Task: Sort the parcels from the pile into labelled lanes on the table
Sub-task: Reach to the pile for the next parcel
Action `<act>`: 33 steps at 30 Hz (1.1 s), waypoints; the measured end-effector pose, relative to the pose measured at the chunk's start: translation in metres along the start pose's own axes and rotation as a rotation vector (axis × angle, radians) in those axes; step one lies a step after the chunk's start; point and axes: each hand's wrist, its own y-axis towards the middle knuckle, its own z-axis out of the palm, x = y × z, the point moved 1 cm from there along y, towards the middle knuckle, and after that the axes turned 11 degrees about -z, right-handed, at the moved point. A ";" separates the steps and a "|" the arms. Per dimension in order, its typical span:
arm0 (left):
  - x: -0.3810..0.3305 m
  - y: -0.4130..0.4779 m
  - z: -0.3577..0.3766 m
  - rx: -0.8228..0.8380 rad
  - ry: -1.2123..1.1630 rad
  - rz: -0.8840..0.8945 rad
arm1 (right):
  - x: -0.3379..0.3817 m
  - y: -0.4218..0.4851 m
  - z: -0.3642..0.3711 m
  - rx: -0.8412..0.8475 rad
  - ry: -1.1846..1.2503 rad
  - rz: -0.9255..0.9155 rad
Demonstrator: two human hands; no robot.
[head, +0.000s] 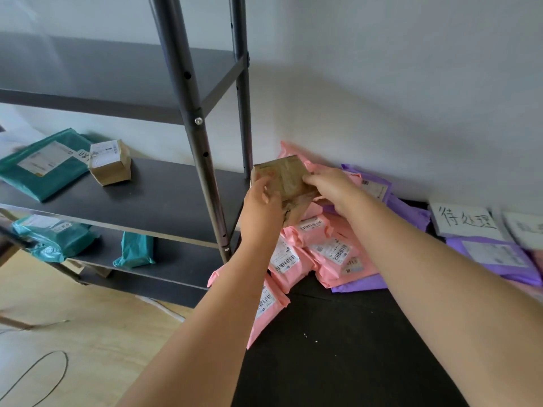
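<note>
Person, two arms in view: left hand (262, 201) and right hand (335, 186) bare, no gloves, rings, watch or bracelet seen. Both forearms bare along their whole visible length; no sleeve reaches into the view. Fingers (264, 183) short, nails plain and unpainted where they show; thumbnail on left hand visible

A creased brown cardboard box (286, 183) looks matt and papery. The pink plastic mailer bags (329, 248) and purple plastic mailer bags (499, 259) have a soft sheen. The grey shelf posts (202, 160) are smooth metal; the black bench (338, 348) is matt.
</note>
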 end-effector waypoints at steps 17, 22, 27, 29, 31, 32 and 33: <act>-0.040 -0.215 0.072 0.076 -0.344 -0.055 | -0.039 -0.257 -0.152 -0.332 0.074 -0.235; -0.033 -0.252 0.089 0.020 -0.341 -0.058 | -0.056 -0.299 -0.172 -0.338 0.229 -0.246; -0.033 -0.283 0.101 0.025 -0.384 -0.017 | -0.059 -0.319 -0.192 -0.349 0.362 -0.169; -0.036 -0.291 0.104 0.043 -0.387 0.002 | -0.056 -0.324 -0.198 -0.375 0.426 -0.131; -0.040 -0.298 0.105 0.079 -0.379 0.017 | -0.051 -0.329 -0.204 -0.406 0.487 -0.084; -0.043 -0.301 0.105 0.102 -0.365 0.031 | -0.048 -0.331 -0.206 -0.422 0.508 -0.074; -0.045 -0.303 0.105 0.123 -0.351 0.044 | -0.045 -0.334 -0.206 -0.440 0.533 -0.068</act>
